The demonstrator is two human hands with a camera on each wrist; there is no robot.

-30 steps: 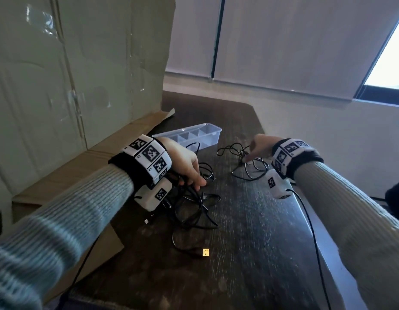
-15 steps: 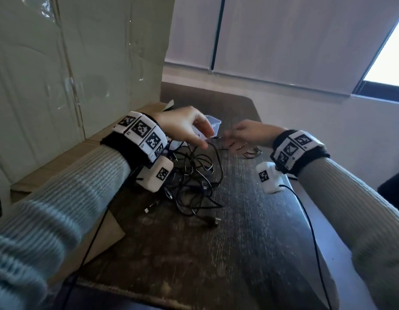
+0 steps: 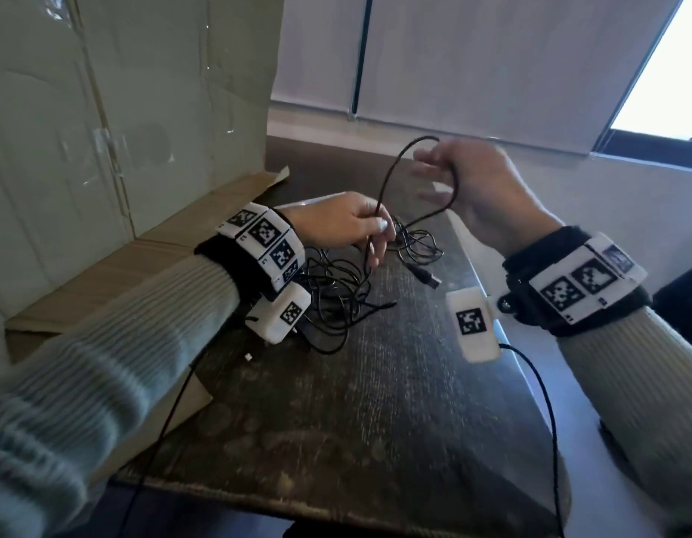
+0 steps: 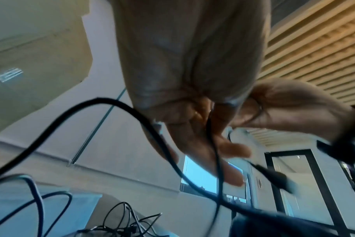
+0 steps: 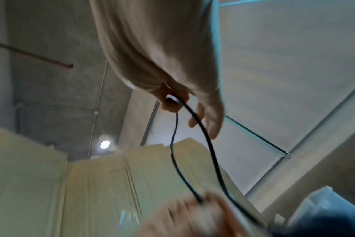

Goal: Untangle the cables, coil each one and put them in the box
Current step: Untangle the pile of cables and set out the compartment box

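Head view: at frame centre a black cable (image 3: 387, 180) is pinched by the left hand (image 3: 336, 223) and raised, looped, in the right hand's (image 3: 480, 188) curled fingers above the tangle (image 3: 336, 293) on the table (image 3: 375, 401). Left wrist view: the cable (image 4: 213, 144) is pinched centrally. Right wrist view: its loop (image 5: 192, 144) hangs from curled fingers.

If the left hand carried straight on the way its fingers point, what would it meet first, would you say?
Probably the right hand: the left hand points towards it along the black cable both hold, though depth is unclear.
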